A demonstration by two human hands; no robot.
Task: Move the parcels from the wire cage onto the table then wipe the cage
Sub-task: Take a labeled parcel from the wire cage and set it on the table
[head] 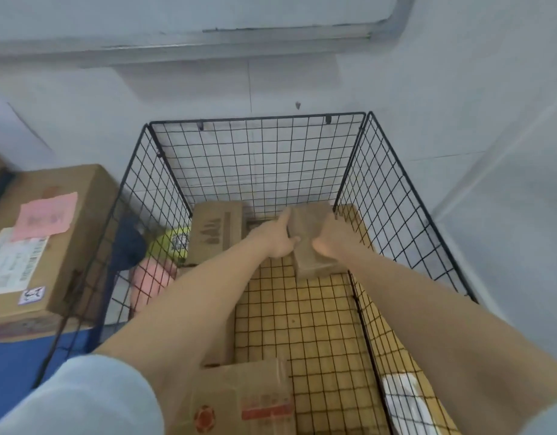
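Reaching deep into the wire cage, my left hand and right hand clamped on opposite sides of the small brown parcel near its far right corner; I should squeeze evenly; lift straight up, clear of the rim, before turning toward the table.

The cage is black wire in a square grid. Its floor shows yellow-tan under the mesh. The parcel is plain brown. The far box is brown with darker brown print. The near box is brown with a round red mark and a red label. The side box is brown with a pink slip and a white barcoded label. The sleeve is pale blue.
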